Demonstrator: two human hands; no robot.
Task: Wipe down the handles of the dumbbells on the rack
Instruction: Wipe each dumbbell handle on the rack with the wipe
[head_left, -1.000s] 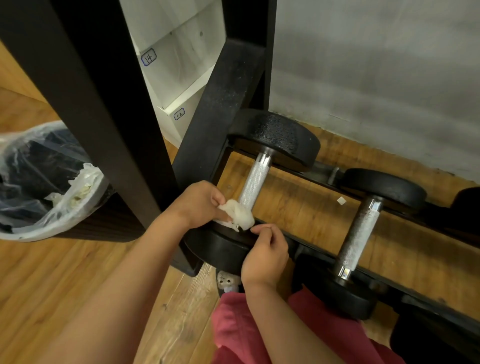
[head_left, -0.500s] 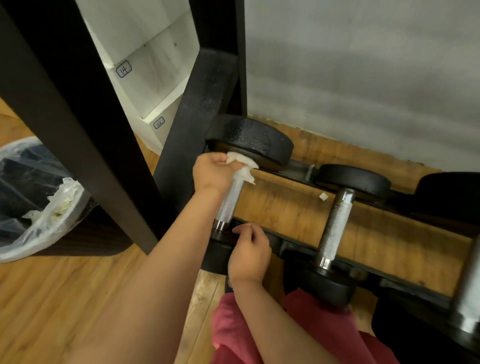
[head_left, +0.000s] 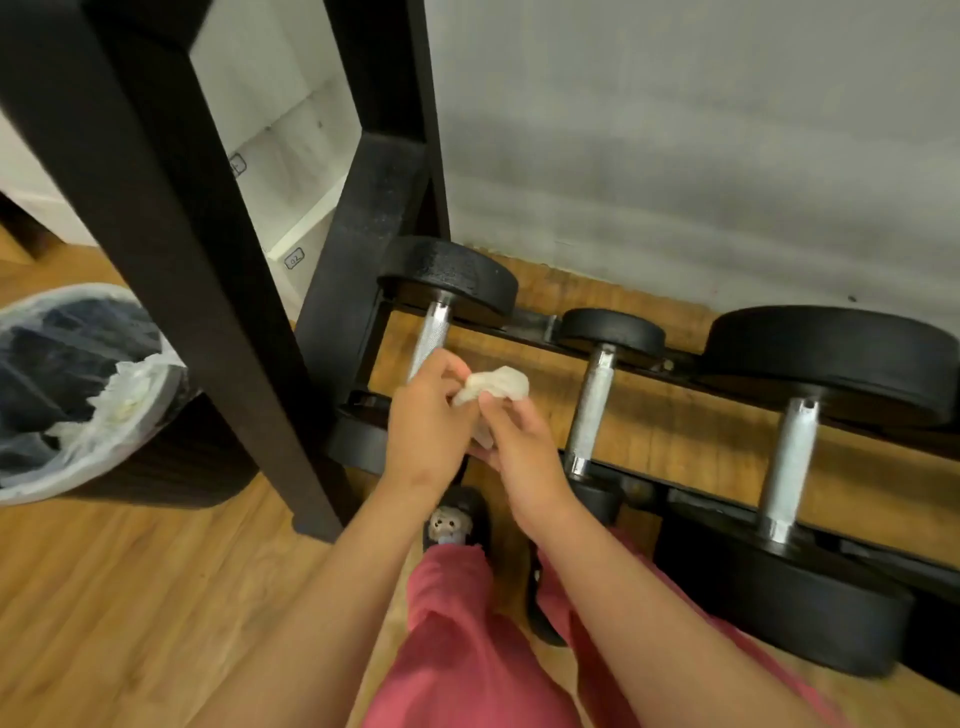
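1. The left hand (head_left: 426, 415) and right hand (head_left: 522, 441) both pinched the crumpled wipe (head_left: 498, 385), apparently clear of the metal.
2. The leftmost handle (head_left: 432, 335) lay just behind the left hand. The middle handle (head_left: 592, 405) lay to the right, near the right hand.
3. Both handles ran front to back across the rack (head_left: 530, 318).
4. Judgement: for the middle handle, the right hand was nearer, and strokes should follow that front-to-back axis.
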